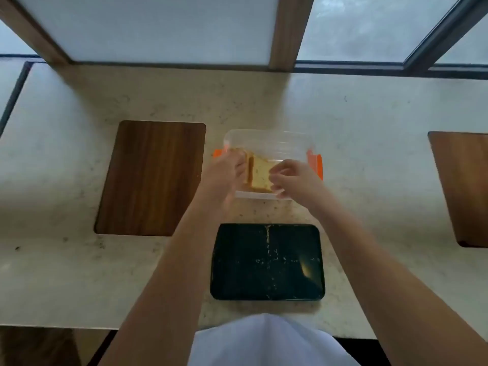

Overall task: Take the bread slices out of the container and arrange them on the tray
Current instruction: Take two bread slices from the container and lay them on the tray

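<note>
Bread slices point(260, 173) stand upright in the clear container point(266, 140) beyond the empty black tray point(267, 261). I judge this the first pick: my left hand point(224, 171) steadies the container, grip unclear; right hand point(293, 178), fingers loosely spread, must pinch one slice.

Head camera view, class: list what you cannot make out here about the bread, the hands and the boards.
- Bread slices in the clear plastic container with orange clips: count unclear; both hands cover them.
- Left hand grip: fingers hidden behind the container wall.
- Right hand grip: blurred; contact with bread uncertain.
- Light wooden board: cut off by the right edge.
- Specks on the black rectangular tray: too small to identify.
</note>
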The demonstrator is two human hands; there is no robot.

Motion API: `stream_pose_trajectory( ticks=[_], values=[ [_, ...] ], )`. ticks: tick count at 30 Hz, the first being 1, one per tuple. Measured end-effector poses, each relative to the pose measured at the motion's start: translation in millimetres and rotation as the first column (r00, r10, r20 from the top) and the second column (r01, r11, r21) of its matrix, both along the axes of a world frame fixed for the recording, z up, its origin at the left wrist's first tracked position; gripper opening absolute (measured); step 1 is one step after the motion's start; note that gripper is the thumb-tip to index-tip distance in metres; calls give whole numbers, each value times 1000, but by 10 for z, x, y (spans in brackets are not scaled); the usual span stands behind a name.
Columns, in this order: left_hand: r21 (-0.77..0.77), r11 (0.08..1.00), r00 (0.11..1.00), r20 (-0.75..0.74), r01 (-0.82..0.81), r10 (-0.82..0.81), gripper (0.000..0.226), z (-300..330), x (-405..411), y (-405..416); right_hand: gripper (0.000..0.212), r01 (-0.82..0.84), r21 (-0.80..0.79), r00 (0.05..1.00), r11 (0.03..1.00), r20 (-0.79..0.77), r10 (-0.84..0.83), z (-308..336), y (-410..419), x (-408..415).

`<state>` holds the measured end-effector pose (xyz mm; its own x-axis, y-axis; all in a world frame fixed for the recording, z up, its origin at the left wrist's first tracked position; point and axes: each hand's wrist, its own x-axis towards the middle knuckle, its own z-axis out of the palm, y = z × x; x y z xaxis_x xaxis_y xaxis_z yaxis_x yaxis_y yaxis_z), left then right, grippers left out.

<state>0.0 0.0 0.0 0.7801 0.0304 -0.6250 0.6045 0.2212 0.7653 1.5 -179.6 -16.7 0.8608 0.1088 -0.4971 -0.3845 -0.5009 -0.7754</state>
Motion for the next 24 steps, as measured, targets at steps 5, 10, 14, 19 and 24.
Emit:
stream_pose_trajectory(
  ticks=[5, 10, 14, 19, 24],
  values=[
    [-68, 987, 983, -118, -147, 139, 60, -134, 196, -242, 58, -61, -198, 996, 978, -76, 47, -347, 248, 480],
    [2, 989, 983, -112, -147, 146, 33, -335, 280, -287, 65, -19, -169, 984, 985, -180, -12, -648, 374, 597],
    [136, 988, 990, -113, -73, 89, 48, -381, 313, -301, 54, 29, -148, 983, 989, -175, -55, -751, 349, 592],
    [331, 943, 990, -143, 41, 7, 39, -411, 337, -424, 73, 46, -147, 974, 988, -211, -77, -792, 246, 534],
    [548, 803, 972, -114, 235, -206, 19, -470, 398, -582, 83, 38, -133, 976, 990, -208, -65, -714, 145, 531]
  ],
)
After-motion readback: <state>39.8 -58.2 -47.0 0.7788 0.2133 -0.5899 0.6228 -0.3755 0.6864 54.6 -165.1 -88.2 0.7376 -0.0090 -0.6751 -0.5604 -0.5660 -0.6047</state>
